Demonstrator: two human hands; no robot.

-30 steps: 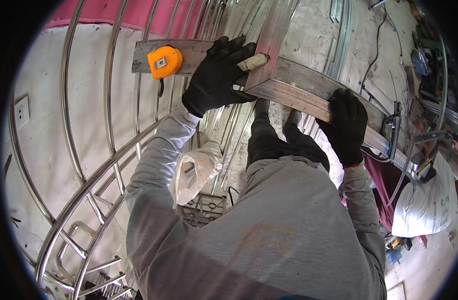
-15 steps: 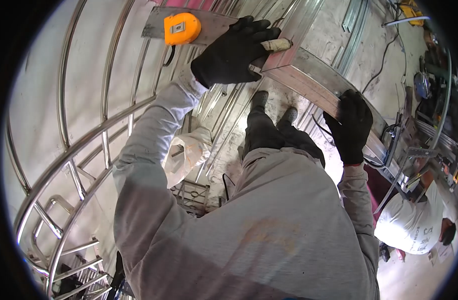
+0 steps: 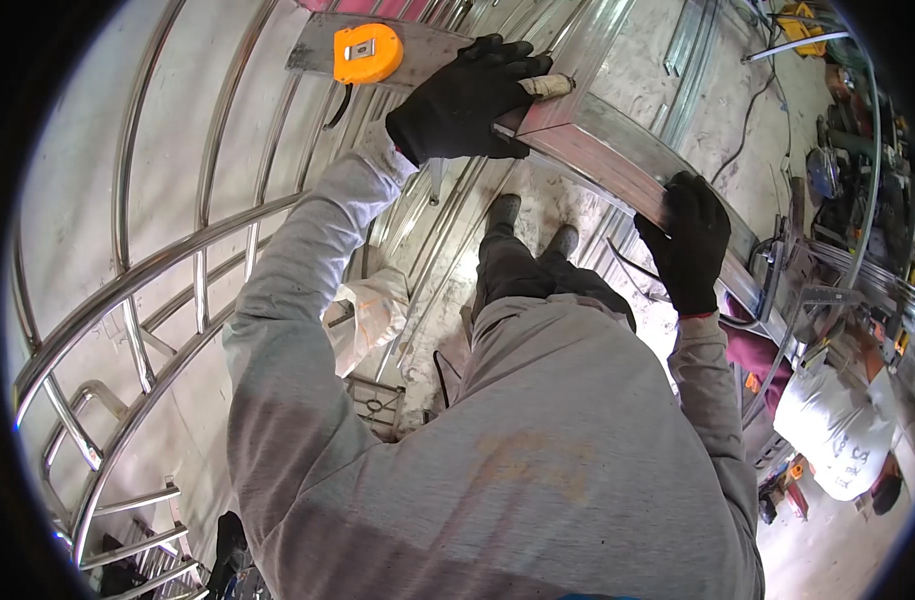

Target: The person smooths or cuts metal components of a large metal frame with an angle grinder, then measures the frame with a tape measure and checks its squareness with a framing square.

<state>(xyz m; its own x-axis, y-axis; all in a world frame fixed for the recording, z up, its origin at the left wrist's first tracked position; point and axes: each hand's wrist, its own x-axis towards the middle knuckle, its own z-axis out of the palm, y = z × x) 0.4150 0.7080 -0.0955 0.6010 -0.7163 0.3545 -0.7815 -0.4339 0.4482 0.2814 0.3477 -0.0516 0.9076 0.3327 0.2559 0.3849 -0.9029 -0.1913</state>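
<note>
"Leaning at left of centre, does that pale, crumpled bag (image 3: 382,306) contain anything?"

"Something greyish, too small to name; the sleeve (image 3: 308,260) partly covers it."

"Around it?"

"Shiny curved railing (image 3: 126,274) at left; orange tape measure (image 3: 369,53) on a flat metal bar (image 3: 313,44), upper left."

"The hands?"

"Left hand (image 3: 465,100), top centre, stretches its fingers over the bar; can't tell whether it grips. Right hand (image 3: 688,240) curls around the mitred metal frame (image 3: 608,160), upper right."

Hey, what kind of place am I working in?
Likely a metalworking shop: curved shiny tubing by the wall, metal lengths on the floor, and an orange tape measure on a flat metal bar.
</note>
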